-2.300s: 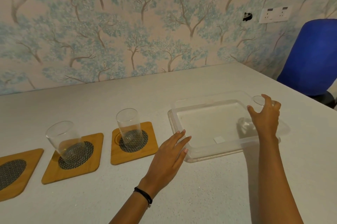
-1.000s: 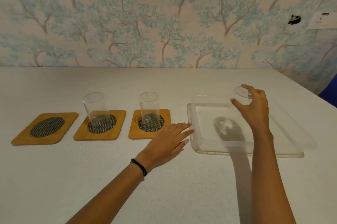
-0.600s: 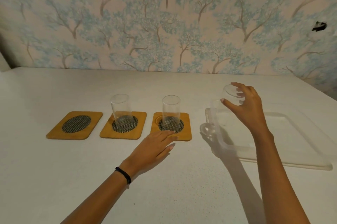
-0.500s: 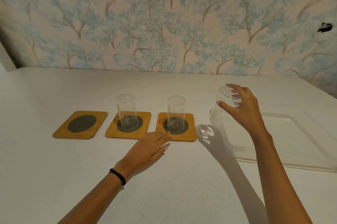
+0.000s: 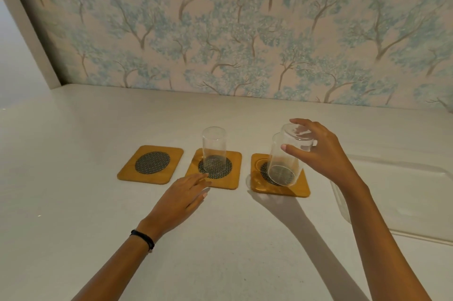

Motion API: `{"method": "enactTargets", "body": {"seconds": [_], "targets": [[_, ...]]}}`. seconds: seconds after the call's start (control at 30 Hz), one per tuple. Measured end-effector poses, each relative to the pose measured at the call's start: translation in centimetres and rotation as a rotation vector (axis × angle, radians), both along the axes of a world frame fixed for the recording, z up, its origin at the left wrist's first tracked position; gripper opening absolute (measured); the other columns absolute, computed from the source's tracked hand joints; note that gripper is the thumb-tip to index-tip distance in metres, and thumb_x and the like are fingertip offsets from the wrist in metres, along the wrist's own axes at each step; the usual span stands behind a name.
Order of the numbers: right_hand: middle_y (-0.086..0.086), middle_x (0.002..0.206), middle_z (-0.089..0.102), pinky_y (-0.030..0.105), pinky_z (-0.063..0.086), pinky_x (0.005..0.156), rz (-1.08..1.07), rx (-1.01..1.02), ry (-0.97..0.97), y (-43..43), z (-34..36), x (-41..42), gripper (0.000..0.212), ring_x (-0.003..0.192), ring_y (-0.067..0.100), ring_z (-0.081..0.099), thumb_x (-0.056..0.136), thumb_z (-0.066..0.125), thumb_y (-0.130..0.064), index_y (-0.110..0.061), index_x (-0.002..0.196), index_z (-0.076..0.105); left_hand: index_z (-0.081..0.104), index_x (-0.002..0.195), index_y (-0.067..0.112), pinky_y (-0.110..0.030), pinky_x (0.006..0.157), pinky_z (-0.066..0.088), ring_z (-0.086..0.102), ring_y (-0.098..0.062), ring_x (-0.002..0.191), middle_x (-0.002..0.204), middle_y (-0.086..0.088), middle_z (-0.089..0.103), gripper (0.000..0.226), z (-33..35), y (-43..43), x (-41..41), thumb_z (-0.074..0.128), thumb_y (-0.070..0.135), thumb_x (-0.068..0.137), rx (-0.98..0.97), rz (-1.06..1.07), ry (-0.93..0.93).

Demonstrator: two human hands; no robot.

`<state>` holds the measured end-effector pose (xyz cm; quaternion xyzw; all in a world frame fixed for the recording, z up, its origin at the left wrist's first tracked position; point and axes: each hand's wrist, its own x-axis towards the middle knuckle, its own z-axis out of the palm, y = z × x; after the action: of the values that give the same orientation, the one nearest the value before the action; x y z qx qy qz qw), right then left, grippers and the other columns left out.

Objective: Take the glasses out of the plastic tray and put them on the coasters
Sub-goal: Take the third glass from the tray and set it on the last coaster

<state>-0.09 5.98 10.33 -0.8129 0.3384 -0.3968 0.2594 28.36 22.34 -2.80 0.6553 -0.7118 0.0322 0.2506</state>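
Observation:
Three wooden coasters lie in a row. The left coaster (image 5: 150,164) is bare. A clear glass (image 5: 213,151) stands on the middle coaster (image 5: 234,178). Another glass (image 5: 275,139) stands on the right coaster (image 5: 301,190), mostly seen through the one I hold. My right hand (image 5: 321,153) grips a third glass (image 5: 284,166) by its upper end, tilted in the air in front of the right coaster. My left hand (image 5: 183,196) lies flat on the table, fingertips at the middle coaster's front edge. The clear plastic tray (image 5: 392,202) at the right holds nothing.
The white table (image 5: 220,251) runs back to a wall with tree-pattern wallpaper (image 5: 245,31). A white wall corner (image 5: 24,55) stands at the far left. Bare table lies in front of the coasters.
My right hand has carried the glass left, from above the tray to in front of the right coaster. My left hand slid left from the tray's corner to the middle coaster. The view turned left.

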Motion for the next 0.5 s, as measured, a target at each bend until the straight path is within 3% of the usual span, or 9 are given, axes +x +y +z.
{"method": "enactTargets", "body": {"seconds": [0.23,0.5], "targets": [[0.001,0.111,0.055,0.028,0.054,0.074,0.098,0.033,0.008,1.9,-0.3,5.7,0.056,0.099,0.014,0.058,0.069,0.077,-0.033,-0.034,0.119,0.054,0.040,0.137,0.028,-0.025,0.108,0.023,0.029,-0.009,0.135,0.146,0.006,0.037,0.041,-0.1,2.2,6.0,0.040,0.038,0.097,0.029,0.108,0.048],[0.001,0.110,0.054,0.031,0.056,0.077,0.183,0.062,0.045,3.8,-1.4,11.9,0.057,0.097,0.010,0.056,0.068,0.078,-0.032,-0.034,0.120,0.054,0.044,0.135,0.024,-0.033,0.108,0.026,0.031,-0.014,0.135,0.146,0.001,0.039,0.041,0.6,4.1,12.2,0.044,0.036,0.096,0.038,0.224,0.100]]}}
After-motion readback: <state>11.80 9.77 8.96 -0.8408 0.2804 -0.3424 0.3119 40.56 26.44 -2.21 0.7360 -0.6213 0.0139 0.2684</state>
